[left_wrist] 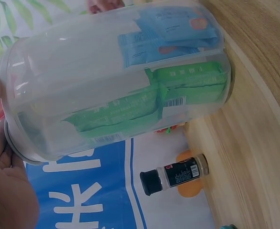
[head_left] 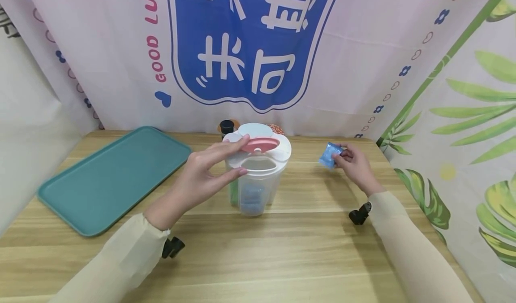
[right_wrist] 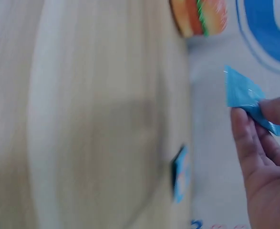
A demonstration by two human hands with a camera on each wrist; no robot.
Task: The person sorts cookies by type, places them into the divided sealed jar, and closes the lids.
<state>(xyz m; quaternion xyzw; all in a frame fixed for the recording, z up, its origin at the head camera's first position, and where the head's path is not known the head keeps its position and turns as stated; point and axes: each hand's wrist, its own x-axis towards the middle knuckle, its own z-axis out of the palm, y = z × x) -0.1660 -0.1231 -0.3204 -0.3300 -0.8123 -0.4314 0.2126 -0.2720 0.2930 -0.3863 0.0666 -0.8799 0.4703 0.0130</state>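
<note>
A clear plastic storage container [head_left: 258, 191] with a white lid [head_left: 284, 148] and a pink flap [head_left: 262, 145] stands upright on the table. Its front opening is uncovered. Inside, blue packets [left_wrist: 178, 24] and green packets [left_wrist: 192, 78] lie in separate compartments. My left hand [head_left: 203, 164] rests at the lid, its index finger reaching the flap and its thumb by the front opening. To the right of the container, my right hand [head_left: 354, 164] pinches a small blue packet [head_left: 330, 155] above the table. A second blue item [right_wrist: 180, 174] shows near the table edge in the right wrist view.
At the left lies a teal tray [head_left: 117, 177]. Behind the container stand a black-capped seasoning bottle [head_left: 227, 127] and a toy burger [right_wrist: 199, 16], both partly hidden in the head view. A printed cloth [head_left: 133, 79] hangs behind the wooden table [head_left: 258, 258].
</note>
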